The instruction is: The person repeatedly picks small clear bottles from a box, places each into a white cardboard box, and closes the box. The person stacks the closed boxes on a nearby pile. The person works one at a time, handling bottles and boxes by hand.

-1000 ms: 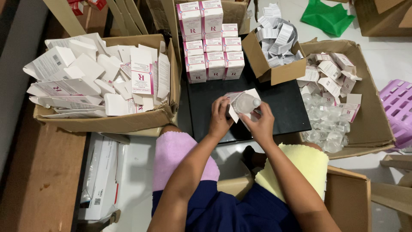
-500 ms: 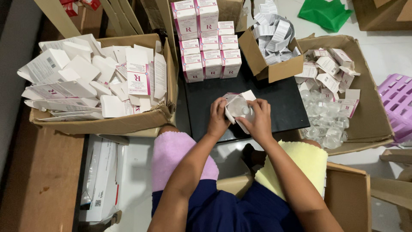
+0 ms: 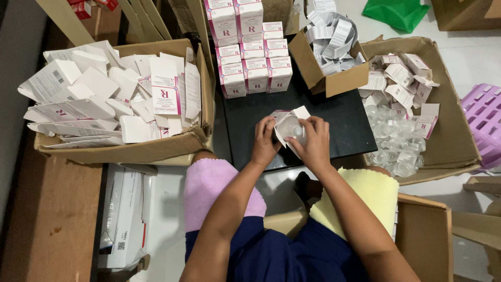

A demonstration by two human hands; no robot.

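My left hand (image 3: 265, 143) and my right hand (image 3: 314, 145) meet over a black board (image 3: 344, 120) and together hold a small white carton (image 3: 300, 113) with its flaps open. A clear plastic bottle (image 3: 292, 129) sits between my fingers at the carton's mouth. How far the bottle is inside I cannot tell. Stacks of closed pink and white cartons (image 3: 251, 49) stand at the far edge of the board, just beyond my hands.
A cardboard box of flat unfolded cartons (image 3: 104, 94) is on the left. A small box of folded paper leaflets (image 3: 329, 36) stands behind. On the right a cardboard tray (image 3: 454, 130) holds clear bottles (image 3: 391, 136) and loose cartons. A purple basket (image 3: 485, 120) is far right.
My hands have drawn closer around the carton and bottle, and the right fingers now cover more of the carton. The view has shifted slightly.
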